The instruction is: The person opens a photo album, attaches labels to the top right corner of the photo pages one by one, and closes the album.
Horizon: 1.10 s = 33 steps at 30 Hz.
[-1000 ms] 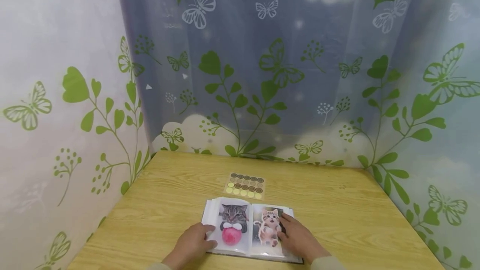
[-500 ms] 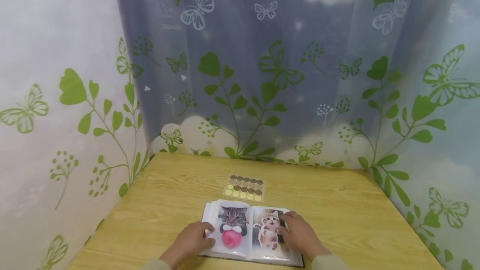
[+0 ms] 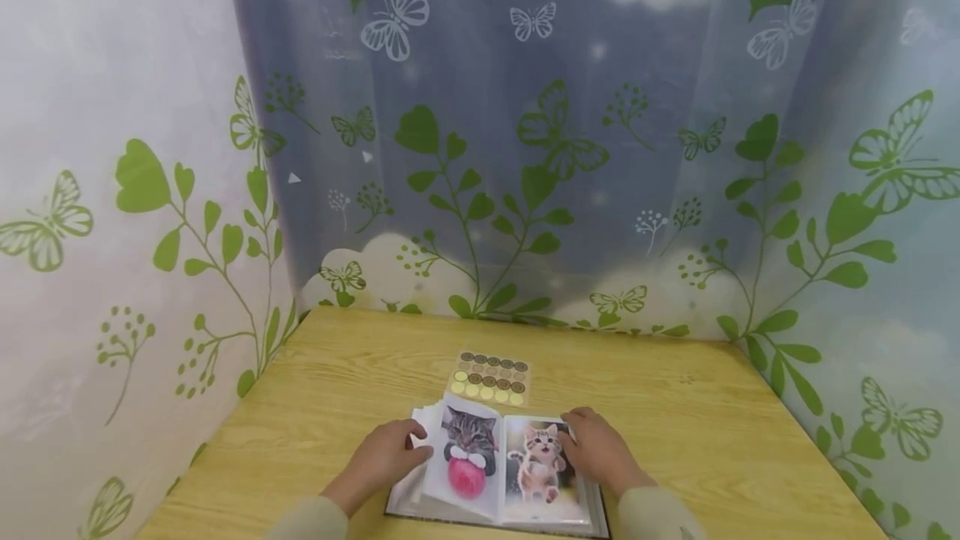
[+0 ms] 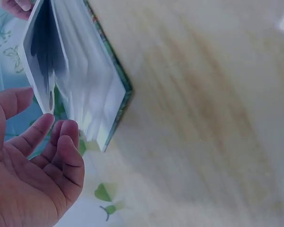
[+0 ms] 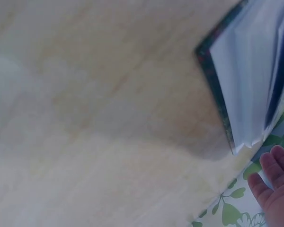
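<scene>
A photo album (image 3: 602, 515) lies spread on the table, with a kitten picture (image 3: 540, 465) on its right page. Its left page (image 3: 467, 477), a grey cat with a pink ball, is lifted and slants off the leaves beneath. My left hand (image 3: 384, 458) pinches that page's outer edge; in the left wrist view, thumb and index finger (image 4: 40, 127) meet at the leaf corner while the other fingers curl loosely. At the album's right edge my right hand (image 3: 602, 458) rests near the upper corner, its fingers (image 5: 270, 177) loosely extended in the right wrist view.
Just behind the album lies a sheet of round stickers (image 3: 490, 377) in brown and yellow rows. The wooden table (image 3: 675, 407) is enclosed by curtains (image 3: 480, 215) printed with leaves and butterflies.
The left page has risen off the stack and tilted rightward, uncovering leaves below. My left hand has moved slightly up and now holds the page edge. The right hand shifted a little upward.
</scene>
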Each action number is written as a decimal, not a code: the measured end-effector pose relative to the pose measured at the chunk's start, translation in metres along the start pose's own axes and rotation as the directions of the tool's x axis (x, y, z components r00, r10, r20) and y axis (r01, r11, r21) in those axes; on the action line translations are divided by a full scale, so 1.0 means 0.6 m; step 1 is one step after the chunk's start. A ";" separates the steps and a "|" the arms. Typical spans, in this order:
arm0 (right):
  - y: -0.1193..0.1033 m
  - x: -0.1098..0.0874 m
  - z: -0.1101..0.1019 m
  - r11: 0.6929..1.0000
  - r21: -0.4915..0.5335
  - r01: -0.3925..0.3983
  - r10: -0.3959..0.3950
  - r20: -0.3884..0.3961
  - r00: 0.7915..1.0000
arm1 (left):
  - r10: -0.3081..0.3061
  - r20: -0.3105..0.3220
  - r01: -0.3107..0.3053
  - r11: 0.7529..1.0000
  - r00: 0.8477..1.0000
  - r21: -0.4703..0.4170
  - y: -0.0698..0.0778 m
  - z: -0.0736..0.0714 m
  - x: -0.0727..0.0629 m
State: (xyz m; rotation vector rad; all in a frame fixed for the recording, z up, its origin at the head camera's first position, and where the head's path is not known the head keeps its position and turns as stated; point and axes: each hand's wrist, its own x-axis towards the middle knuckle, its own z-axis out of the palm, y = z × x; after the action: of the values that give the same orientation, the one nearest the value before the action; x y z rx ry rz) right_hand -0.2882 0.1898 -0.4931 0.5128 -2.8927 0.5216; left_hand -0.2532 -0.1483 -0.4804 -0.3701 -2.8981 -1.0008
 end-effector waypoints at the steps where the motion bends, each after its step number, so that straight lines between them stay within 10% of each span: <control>1: 0.000 0.003 -0.001 1.000 -0.001 -0.003 0.003 0.003 1.000 | -0.004 0.001 0.004 1.000 1.000 -0.005 0.002 -0.001 0.002; 23: -0.013 0.064 0.015 0.996 0.059 -0.060 0.056 0.068 0.996 | -0.111 -0.084 0.104 0.991 0.990 -0.088 -0.019 -0.004 0.106; 33: -0.010 0.102 0.038 0.994 0.075 -0.085 0.078 0.089 0.993 | -0.065 -0.076 0.062 0.997 0.995 -0.041 -0.027 0.013 0.155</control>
State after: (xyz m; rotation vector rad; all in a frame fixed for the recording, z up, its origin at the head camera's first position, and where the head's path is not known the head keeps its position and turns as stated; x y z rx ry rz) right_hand -0.3451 0.1576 -0.4991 0.4400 -2.9958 0.6435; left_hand -0.3473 -0.1366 -0.4842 -0.2375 -2.8416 -1.0568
